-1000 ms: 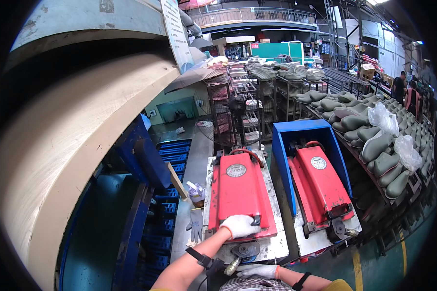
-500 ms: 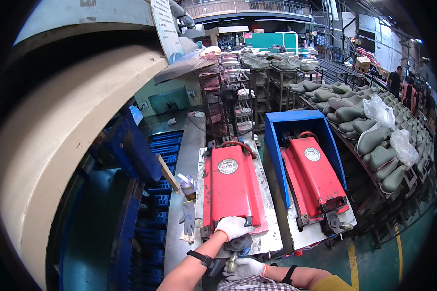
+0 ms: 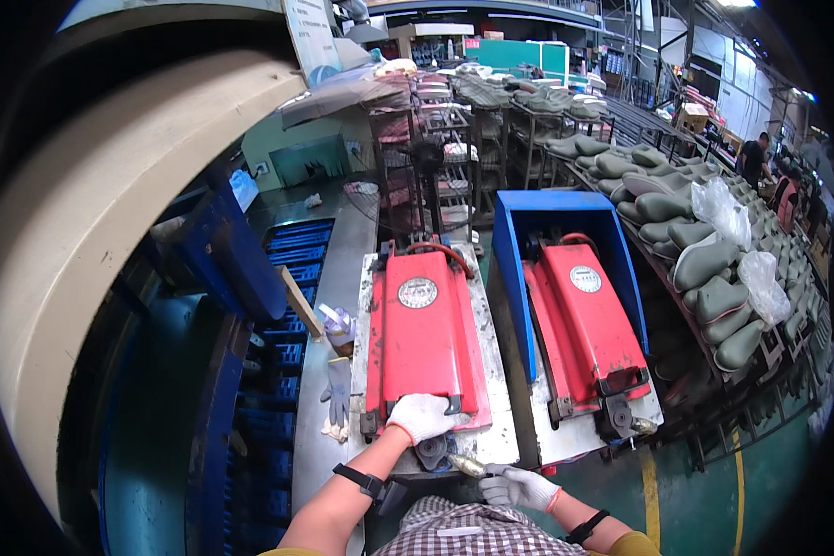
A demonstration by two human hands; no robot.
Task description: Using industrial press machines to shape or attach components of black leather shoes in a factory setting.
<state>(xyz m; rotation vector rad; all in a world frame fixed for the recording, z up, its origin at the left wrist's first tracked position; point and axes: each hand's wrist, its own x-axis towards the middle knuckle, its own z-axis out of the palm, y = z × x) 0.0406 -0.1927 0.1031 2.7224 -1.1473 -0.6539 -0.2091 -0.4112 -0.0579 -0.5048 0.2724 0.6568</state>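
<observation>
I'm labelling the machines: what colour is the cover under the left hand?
The cover is red, seen best in the head view.

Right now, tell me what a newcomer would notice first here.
Two bright red covers stand out at the centre: the left cover, with the gloved left hand on its near end, and the right cover, framed by a blue hood. Along the right side, grey-green shoes crowd a sloping rack, with crumpled clear plastic bags among them.
</observation>
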